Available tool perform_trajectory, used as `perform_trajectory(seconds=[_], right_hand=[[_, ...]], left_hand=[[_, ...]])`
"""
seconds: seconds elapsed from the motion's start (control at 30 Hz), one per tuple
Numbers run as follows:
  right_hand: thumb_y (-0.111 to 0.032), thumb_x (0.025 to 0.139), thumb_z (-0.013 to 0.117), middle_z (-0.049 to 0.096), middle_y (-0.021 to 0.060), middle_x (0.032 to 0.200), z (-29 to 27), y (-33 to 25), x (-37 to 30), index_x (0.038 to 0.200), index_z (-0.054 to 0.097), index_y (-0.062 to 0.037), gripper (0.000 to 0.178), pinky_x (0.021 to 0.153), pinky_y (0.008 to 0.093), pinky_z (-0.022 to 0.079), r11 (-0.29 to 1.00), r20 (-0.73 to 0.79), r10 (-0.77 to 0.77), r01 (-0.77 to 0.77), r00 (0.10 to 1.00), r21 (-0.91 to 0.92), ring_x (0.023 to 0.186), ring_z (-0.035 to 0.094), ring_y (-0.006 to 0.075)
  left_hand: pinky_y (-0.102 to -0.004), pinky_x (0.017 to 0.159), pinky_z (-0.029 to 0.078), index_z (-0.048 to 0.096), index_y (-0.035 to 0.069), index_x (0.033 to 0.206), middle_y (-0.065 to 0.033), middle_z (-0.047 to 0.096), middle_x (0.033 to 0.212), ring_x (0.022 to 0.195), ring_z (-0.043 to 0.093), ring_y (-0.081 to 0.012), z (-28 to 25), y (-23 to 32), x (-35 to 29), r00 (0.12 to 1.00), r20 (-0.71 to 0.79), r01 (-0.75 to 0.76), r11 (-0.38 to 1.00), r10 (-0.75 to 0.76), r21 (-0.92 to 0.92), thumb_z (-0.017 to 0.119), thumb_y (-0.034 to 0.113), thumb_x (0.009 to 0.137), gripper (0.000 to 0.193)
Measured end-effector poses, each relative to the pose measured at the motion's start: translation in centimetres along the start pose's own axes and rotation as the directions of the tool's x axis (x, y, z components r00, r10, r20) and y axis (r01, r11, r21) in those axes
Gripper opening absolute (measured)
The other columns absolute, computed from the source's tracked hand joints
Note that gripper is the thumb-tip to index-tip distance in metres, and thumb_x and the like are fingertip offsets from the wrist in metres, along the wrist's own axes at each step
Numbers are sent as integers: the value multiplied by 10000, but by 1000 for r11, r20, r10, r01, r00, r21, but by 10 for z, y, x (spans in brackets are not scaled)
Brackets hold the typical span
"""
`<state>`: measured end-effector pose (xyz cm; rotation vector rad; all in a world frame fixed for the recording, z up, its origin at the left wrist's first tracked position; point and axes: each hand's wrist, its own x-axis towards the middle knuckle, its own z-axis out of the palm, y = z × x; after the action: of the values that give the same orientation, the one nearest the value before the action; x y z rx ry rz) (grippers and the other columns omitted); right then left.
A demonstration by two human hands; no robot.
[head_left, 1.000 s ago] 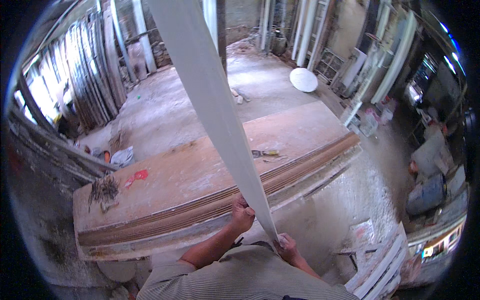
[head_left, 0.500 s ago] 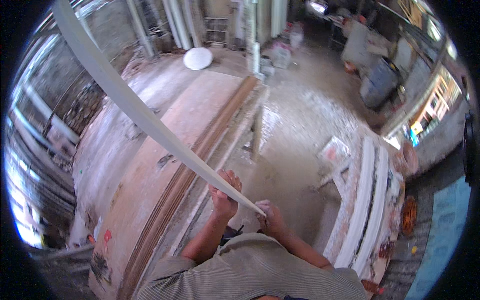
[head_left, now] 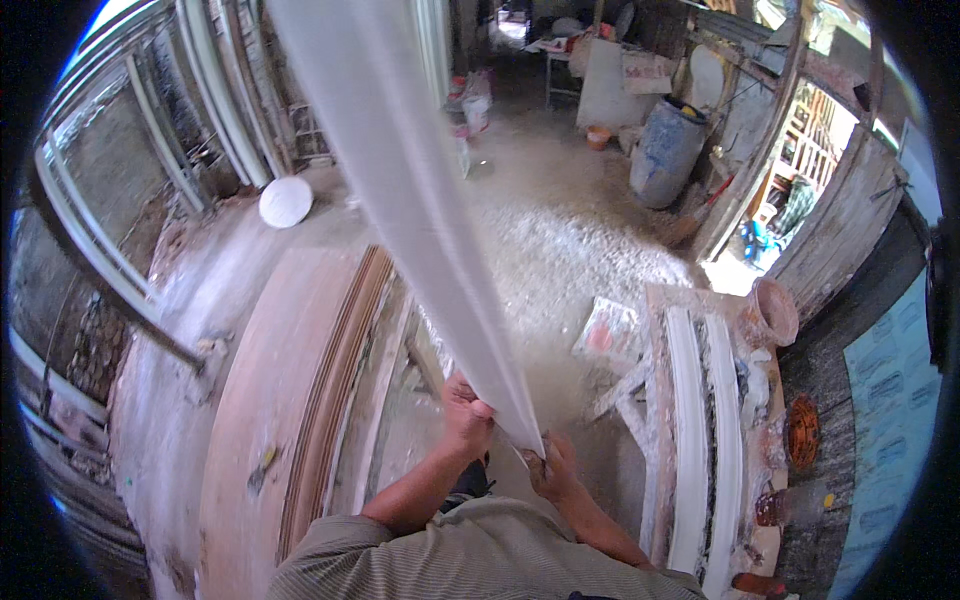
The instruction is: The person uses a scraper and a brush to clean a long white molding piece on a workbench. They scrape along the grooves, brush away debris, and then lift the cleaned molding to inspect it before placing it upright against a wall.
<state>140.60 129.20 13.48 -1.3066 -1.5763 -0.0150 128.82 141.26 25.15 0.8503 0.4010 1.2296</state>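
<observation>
A long white plaster moulding [head_left: 425,220] with a ridged face slants up and away from me, its near end close to my body. My left hand [head_left: 467,415] grips its left edge a little above that end. Lower down, my right hand [head_left: 553,470] is closed on the bottom right corner. The moulding hides part of the fingers of both hands.
A bench with a long brown ridged mould [head_left: 335,400] and a putty knife [head_left: 262,470] runs along my left. At right, two white mouldings [head_left: 688,430] lie on another bench beside a pinkish bowl [head_left: 773,310]. Farther off stands a blue barrel [head_left: 667,152].
My view has turned right. The moulding, which slanted to the far left, now points more nearly straight ahead, with its broad ridged face toward me. Both hands keep hold of its near end.
</observation>
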Motion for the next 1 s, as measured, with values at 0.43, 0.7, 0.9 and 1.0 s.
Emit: perform_trajectory(seconds=[0.43,0.7,0.9,1.0], right_hand=[[-185,935,546,667,196,866,-2,149,205,945,643,23,230,638,490,488,893,-234,116,-205,965,-402,745,635,430],[-181,962,521,661,216,882,32,281,308,931,635,5,220,684,518,458,885,-229,151,-235,962,-402,778,611,440],[-161,950,533,633,190,884,82,507,339,986,640,-29,174,756,523,431,930,-675,-295,40,676,-366,821,578,435],[-203,922,596,629,186,969,108,577,378,1045,642,-20,226,792,513,452,938,-682,-273,30,679,-346,888,577,416]], left_hand=[[-285,840,503,606,5,1161,-36,681,1046,950,622,-105,79,-34,301,830,521,252,967,-197,-35,808,392,799,567],[-272,842,499,593,-12,1187,-44,670,1067,949,614,-102,71,-110,461,827,523,251,968,-205,-17,790,312,825,524],[-283,865,487,592,-9,1195,-52,666,1066,972,609,-110,100,-148,603,820,525,268,963,-226,-5,789,314,826,528],[-288,881,476,590,-11,1203,-54,668,1072,992,606,-118,103,-166,662,840,502,217,975,-207,39,800,351,809,575]])
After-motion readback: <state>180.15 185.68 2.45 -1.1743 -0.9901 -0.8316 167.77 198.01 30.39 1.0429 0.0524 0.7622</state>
